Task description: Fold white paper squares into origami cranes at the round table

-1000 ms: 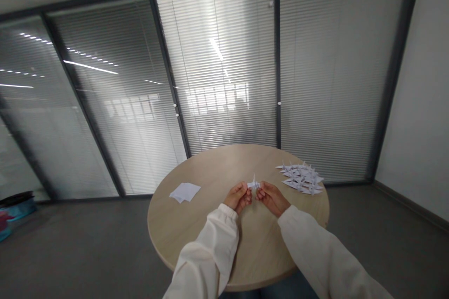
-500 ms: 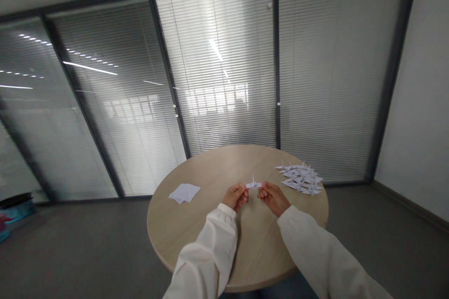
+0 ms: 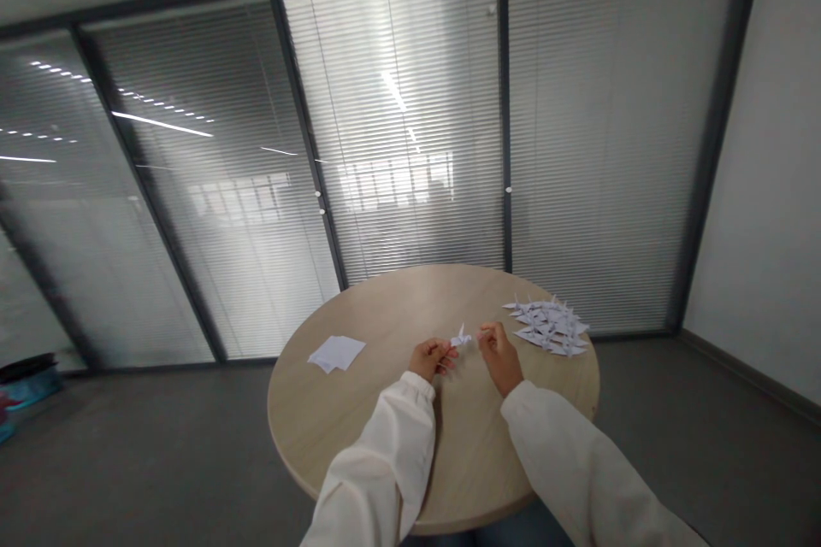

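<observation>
A small white folded paper crane [image 3: 460, 339] is held over the middle of the table, a thin point standing up from it. My left hand [image 3: 433, 357] pinches the crane's left side between thumb and fingers. Just to the right of the crane is my right hand [image 3: 499, 355], its fingers bent and slightly blurred. The fingertips look loosely apart, with a narrow gap between them and the paper. Small folds of the crane are too fine to make out.
The round wooden table [image 3: 398, 299] stands before a glass partition with blinds [image 3: 410, 120]. Several flat white paper sheets [image 3: 337, 353] lie on its left side. A cluster of several finished paper cranes [image 3: 550, 325] rests at the right edge.
My right hand has let go of the crane's right side and drawn slightly up and back. The crane has turned and tilted in my left hand, which has barely moved.
</observation>
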`<state>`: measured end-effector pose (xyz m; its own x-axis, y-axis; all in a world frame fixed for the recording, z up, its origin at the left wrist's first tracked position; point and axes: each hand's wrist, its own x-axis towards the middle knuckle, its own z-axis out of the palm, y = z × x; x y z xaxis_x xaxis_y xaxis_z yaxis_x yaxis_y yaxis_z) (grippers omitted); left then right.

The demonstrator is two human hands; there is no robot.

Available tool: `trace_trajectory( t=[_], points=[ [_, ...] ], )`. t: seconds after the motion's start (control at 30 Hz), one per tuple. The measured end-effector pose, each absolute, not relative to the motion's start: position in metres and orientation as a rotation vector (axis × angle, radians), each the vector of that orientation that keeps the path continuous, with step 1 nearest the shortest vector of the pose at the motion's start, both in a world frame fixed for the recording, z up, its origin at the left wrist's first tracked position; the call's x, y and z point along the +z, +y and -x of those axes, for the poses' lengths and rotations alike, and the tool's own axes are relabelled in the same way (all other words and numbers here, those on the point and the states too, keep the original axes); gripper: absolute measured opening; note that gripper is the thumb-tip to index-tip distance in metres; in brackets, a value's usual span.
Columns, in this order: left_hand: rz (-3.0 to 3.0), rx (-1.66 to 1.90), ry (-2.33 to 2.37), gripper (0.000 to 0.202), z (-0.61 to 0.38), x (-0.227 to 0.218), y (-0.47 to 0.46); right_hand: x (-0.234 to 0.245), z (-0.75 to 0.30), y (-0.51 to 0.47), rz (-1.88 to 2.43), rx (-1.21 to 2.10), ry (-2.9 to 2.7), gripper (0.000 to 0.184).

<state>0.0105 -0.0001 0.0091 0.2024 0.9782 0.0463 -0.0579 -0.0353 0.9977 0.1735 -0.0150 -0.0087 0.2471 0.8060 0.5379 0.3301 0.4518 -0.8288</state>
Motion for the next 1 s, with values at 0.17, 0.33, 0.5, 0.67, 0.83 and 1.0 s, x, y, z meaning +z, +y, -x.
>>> trace_trajectory(
  t=[0.17,0.33,0.5,0.67,0.83,1.0],
  points=[
    [-1.283,1.15,1.043,0.038,-0.008,0.004,0.004,-0.008,-0.169,-0.02,1.139,0.267,-1.527,0.021],
    [-1.326,1.104,0.993,0.041,-0.009,0.003,0.004,-0.011,-0.168,-0.019,1.174,0.181,-1.65,0.02],
    [-1.362,1.05,0.985,0.044,-0.011,0.003,0.001,-0.011,-0.168,-0.019,1.202,0.072,-1.699,0.024],
    [-1.381,1.045,0.997,0.044,-0.01,0.001,0.002,-0.009,-0.169,-0.02,1.239,0.021,-1.702,0.025],
    [-1.363,1.054,1.002,0.043,-0.01,0.0,0.004,-0.006,-0.184,-0.018,1.505,-0.09,-1.638,0.025],
    [-1.36,1.027,1.021,0.04,-0.012,0.002,0.003,-0.009,-0.219,-0.024,1.848,-0.19,-1.619,0.023]
  ],
)
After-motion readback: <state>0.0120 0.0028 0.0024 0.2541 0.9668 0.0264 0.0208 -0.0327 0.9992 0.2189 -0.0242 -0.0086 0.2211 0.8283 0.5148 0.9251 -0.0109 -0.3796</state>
